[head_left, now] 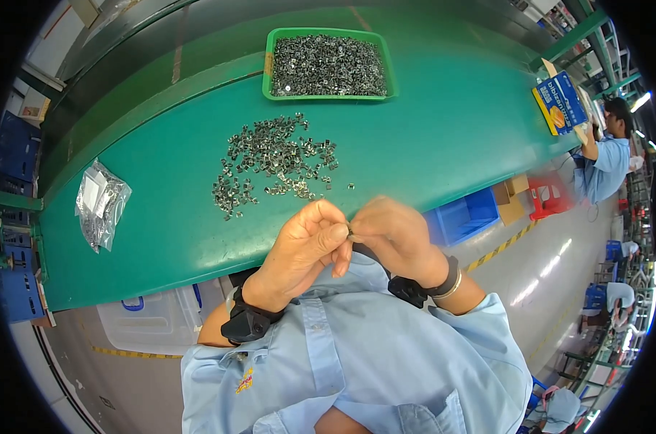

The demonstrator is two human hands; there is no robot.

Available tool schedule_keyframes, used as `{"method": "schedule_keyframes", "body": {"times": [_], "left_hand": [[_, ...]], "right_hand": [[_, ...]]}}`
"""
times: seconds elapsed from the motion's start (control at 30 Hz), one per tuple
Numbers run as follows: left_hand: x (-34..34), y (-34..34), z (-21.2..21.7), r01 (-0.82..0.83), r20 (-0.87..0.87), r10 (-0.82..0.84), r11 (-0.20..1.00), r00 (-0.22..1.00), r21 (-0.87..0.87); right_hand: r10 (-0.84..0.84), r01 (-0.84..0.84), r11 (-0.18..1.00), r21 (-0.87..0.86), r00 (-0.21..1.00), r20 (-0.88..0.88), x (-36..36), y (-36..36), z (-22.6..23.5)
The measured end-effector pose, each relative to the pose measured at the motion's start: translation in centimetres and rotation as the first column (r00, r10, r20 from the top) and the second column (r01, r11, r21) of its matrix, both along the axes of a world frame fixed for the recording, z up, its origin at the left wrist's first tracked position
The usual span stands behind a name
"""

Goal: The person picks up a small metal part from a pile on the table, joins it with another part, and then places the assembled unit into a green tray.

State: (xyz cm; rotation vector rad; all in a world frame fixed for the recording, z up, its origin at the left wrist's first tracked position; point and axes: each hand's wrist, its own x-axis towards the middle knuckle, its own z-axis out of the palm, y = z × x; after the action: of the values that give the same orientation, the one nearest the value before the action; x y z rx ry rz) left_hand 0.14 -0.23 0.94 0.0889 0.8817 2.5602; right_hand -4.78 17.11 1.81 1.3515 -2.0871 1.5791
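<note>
My left hand (pixel 310 246) and my right hand (pixel 396 235) meet fingertip to fingertip above the near edge of the green table. Between them they pinch a small metal part (pixel 350 230), mostly covered by the fingers; its exact shape cannot be made out. Just beyond my hands spreads a loose heap of small shiny metal clips (pixel 277 155). One stray clip (pixel 351 186) lies apart, to the right of the heap. Farther back, a green tray (pixel 393 79) is filled with many similar small metal pieces.
A clear plastic bag (pixel 102 206) of parts lies on the table's left. Below the table edge are a blue bin (pixel 469 215), a red stool (pixel 548 195) and a clear lidded box (pixel 147 322). At far right, a co-worker (pixel 606 155) sits near a blue-yellow carton (pixel 560 103).
</note>
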Motion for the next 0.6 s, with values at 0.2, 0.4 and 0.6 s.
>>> {"method": "schedule_keyframes", "body": {"times": [0.2,0.4,0.6], "left_hand": [[0.1,-0.3,0.0,-0.019,-0.009,0.019,0.994,1.000,-0.111],[0.1,0.1,-0.6,-0.074,-0.047,0.061,0.941,0.997,-0.329],[0.0,0.5,-0.8,-0.010,0.011,0.012,0.987,1.000,-0.158]], "right_hand": [[-0.012,0.016,0.994,0.107,0.999,-0.032,-0.2,0.2,0.6],[0.016,0.002,0.965,0.262,0.998,-0.067,-0.8,1.0,1.2],[0.009,-0.016,0.991,0.131,0.999,0.049,-0.8,1.1,0.6]]}}
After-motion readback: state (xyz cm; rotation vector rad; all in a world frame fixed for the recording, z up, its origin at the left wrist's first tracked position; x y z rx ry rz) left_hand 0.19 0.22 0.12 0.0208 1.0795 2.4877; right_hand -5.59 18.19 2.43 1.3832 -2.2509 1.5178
